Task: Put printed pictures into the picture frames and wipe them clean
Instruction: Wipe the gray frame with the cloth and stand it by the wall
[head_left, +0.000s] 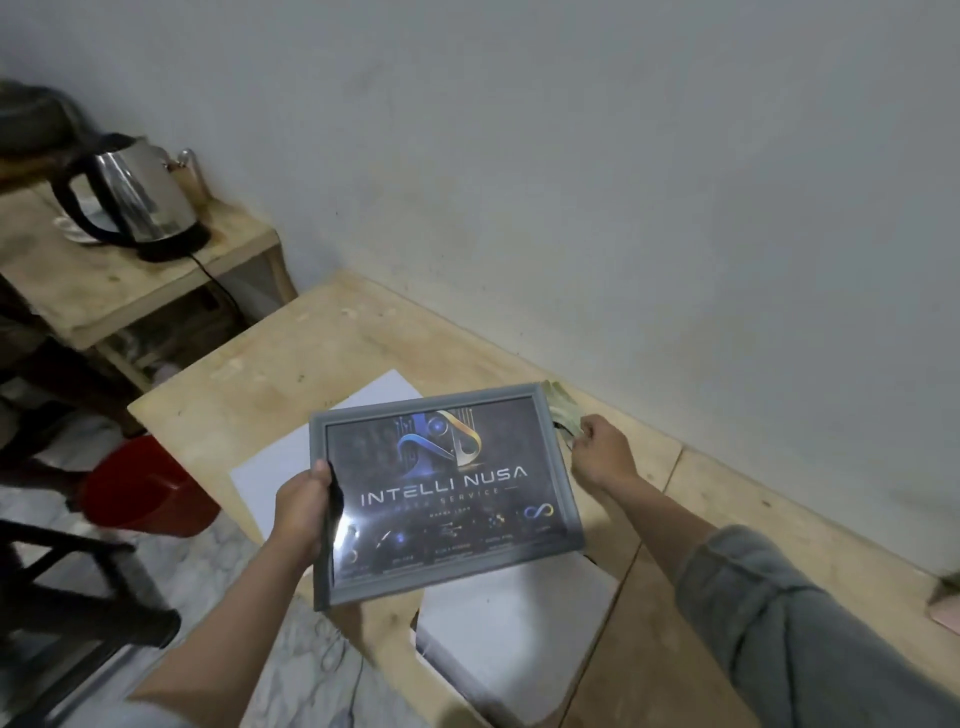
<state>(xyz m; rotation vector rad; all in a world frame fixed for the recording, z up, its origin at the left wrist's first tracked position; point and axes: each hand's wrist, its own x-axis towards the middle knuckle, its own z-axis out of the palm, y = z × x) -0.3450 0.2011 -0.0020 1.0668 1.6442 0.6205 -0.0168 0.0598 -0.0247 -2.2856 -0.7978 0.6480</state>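
Note:
A grey picture frame (447, 493) with a dark printed picture reading "INTELLI NUSA" is held face up above the wooden table (322, 353). My left hand (301, 512) grips its left edge, thumb on the front. Just past the frame's right edge, my right hand (602, 454) pinches a pale greenish cloth (563, 410) that lies on the table near the wall. White sheets of paper (280, 462) lie on the table under the frame, and another white sheet (514, 629) lies nearer to me.
A steel kettle (137, 200) stands on a lower wooden shelf (104, 291) at the left. A red bucket (148, 486) sits on the floor beside the table. Dark chair parts (78, 587) stand at the lower left. The wall runs close behind the table.

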